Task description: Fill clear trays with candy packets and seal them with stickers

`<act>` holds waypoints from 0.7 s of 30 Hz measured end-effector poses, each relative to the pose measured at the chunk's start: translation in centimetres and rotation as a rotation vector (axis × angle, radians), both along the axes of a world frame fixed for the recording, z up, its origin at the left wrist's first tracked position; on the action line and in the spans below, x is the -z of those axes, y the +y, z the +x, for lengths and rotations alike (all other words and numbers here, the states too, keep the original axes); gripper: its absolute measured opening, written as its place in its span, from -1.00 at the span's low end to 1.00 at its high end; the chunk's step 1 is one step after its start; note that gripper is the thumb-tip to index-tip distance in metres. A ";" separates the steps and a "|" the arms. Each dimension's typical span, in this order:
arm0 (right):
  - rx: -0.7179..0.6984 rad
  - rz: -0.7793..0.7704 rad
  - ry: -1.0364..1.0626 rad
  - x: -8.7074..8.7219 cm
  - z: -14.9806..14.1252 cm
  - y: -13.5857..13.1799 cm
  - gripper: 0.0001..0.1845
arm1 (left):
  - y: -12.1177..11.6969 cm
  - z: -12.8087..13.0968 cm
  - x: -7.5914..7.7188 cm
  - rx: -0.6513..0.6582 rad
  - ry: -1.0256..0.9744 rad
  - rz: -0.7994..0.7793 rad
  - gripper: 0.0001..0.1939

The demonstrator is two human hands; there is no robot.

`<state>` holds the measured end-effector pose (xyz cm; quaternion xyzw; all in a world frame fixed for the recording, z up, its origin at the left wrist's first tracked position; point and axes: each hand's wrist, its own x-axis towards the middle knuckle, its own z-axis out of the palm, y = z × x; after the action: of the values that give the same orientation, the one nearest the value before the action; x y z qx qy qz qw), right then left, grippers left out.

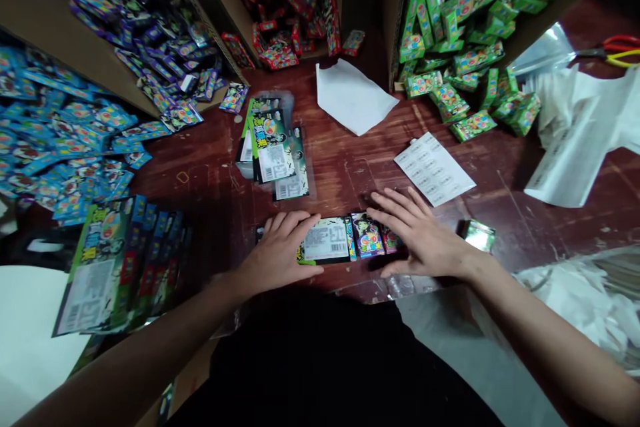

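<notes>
1. The long card (326, 252) lies flat near the front edge of the dark red table (340, 170), between the two hands.
2. Its white label (326, 235) has tiny black words and a stripy barcode. The words are too small to read.
3. The left hand (280, 247) covers the card's left end, open, with its thumb apart from the fingers.
4. The right hand (420, 233) is open too, fingers spread, over the right end of the row. I can't tell if either hand presses down.
5. A purple box (369, 236) sits between the card and the right hand. A red box (391, 240) peeks out from under that hand.
6. Farther from the front edge, a pile of cards (273, 147) has big yellow Chinese letters and barcode labels.
7. To its right, a sticker sheet (435, 169) has rows of small black print, too blurry to read.
</notes>
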<state>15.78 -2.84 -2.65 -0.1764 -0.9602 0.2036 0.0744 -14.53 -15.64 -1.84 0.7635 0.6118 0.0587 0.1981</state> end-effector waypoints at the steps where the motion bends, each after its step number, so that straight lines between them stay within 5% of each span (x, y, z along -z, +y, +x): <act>1: -0.010 -0.012 0.003 0.3 0.3 0.0 0.02 | 0.1 0.2 0.0 -0.007 -0.002 0.002 0.02; 4: 0.023 -0.054 0.078 1.4 0.3 -1.0 -0.31 | 0.4 1.1 0.1 -0.065 0.008 0.007 0.00; 8: 0.134 -0.104 0.157 1.9 -0.1 -2.7 -0.43 | 0.8 1.2 0.3 -0.176 0.048 0.038 -0.04; 15: -0.039 -0.219 0.143 0.9 -0.7 -1.1 -0.38 | 1.7 0.5 -0.2 0.113 -0.054 -0.055 0.01; 18: 0.010 -0.195 0.146 1.1 -1.3 -1.0 -0.30 | 1.6 1.0 -0.1 0.067 -0.049 -0.023 0.04; 21: 0.031 -0.163 0.120 1.2 -0.5 -1.4 -0.01 | 1.3 1.3 0.1 0.024 -0.026 -0.021 0.05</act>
<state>15.29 -4.29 -3.87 -0.1840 -0.9315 0.2899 0.1203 -13.28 -14.30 -1.97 0.7678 0.6008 0.0599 0.2145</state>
